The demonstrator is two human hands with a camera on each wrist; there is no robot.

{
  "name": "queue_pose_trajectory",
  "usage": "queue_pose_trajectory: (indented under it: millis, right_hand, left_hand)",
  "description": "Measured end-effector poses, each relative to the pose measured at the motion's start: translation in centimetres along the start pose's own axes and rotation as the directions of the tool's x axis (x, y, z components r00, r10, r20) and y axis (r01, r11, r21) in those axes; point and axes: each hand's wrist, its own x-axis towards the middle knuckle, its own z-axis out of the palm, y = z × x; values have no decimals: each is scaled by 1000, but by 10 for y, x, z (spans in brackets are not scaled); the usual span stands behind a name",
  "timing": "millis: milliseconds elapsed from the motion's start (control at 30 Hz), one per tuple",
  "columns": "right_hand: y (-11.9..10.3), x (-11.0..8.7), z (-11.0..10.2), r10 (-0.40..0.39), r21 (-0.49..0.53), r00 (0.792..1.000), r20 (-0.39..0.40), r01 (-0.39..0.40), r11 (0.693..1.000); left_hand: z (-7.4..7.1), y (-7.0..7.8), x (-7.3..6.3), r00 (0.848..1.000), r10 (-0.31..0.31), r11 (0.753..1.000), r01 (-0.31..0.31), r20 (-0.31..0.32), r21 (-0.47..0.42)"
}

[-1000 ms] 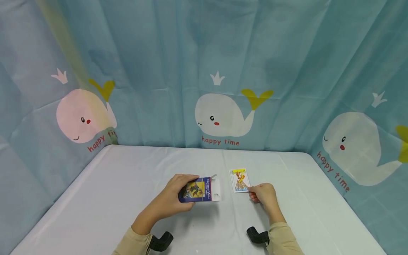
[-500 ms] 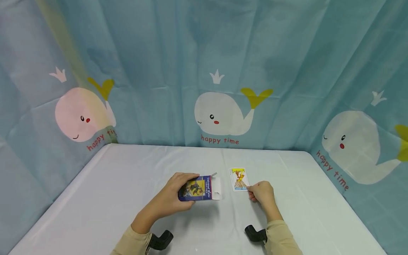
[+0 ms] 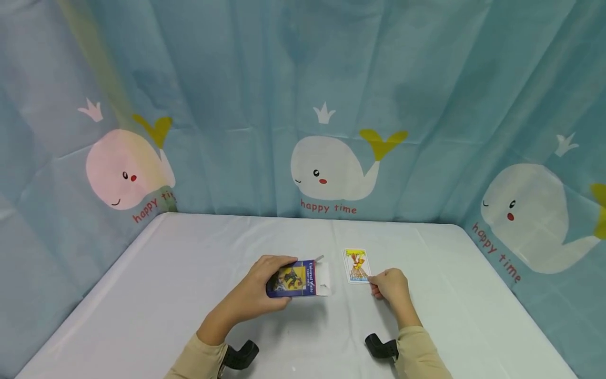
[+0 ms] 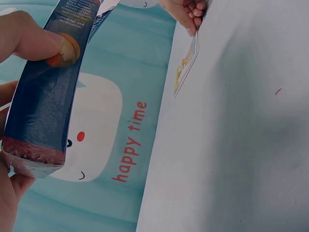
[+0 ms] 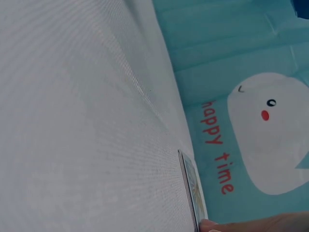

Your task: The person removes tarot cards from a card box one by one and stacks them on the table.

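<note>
My L hand (image 3: pixel 258 287) grips box (image 3: pixel 291 279), prob. so flap (image 3: pixel 323 279) stays free; R hand (image 3: pixel 392 287) pinches cards (image 3: pixel 356 265) at box's 3 o'clock.

Taking the box (image 3: pixel 291 279) as the dial's centre, the left hand (image 3: pixel 258 287) bars 8 to 9 o'clock, while the cards (image 3: pixel 355 265) and the right hand (image 3: pixel 392 286) bar 3 o'clock. Between box and cards runs only a narrow lane of surface (image 3: pixel 337 308). Broad room opens from 10 to 1, up to the curtain (image 3: pixel 236 158), which walls off 12. Nearer, a gap lies at 6 between the left black mount (image 3: pixel 241 356) at 7 and the right black mount (image 3: pixel 381 347) at 4. Clearance under the box is hard to judge.
</note>
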Motion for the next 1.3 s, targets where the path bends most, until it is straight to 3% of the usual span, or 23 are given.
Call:
queue_pose_trajectory:
  millis: [433, 667, 800, 1300]
  right_hand:
    - [4, -3, -3, -19, 58, 1000, 2, 19, 998]
    - [-7, -6, -8, -39, 19, 998, -40, 40, 999]
    - [-23, -18, -13, -97, 11, 994, -57, 98, 995]
    - [-80, -74, 2, -233, 227, 972, -7, 229, 947]
  left_hand:
    - [1, 1, -1, 1000, 12, 1000, -12, -6, 10]
    - [0, 0, -2, 1000, 14, 1000, -14, -14, 10]
    - [1, -1, -2, 1000, 10, 1000, -10, -8, 8]
    - [2, -2, -2, 1000, 16, 1000, -15, -10, 17]
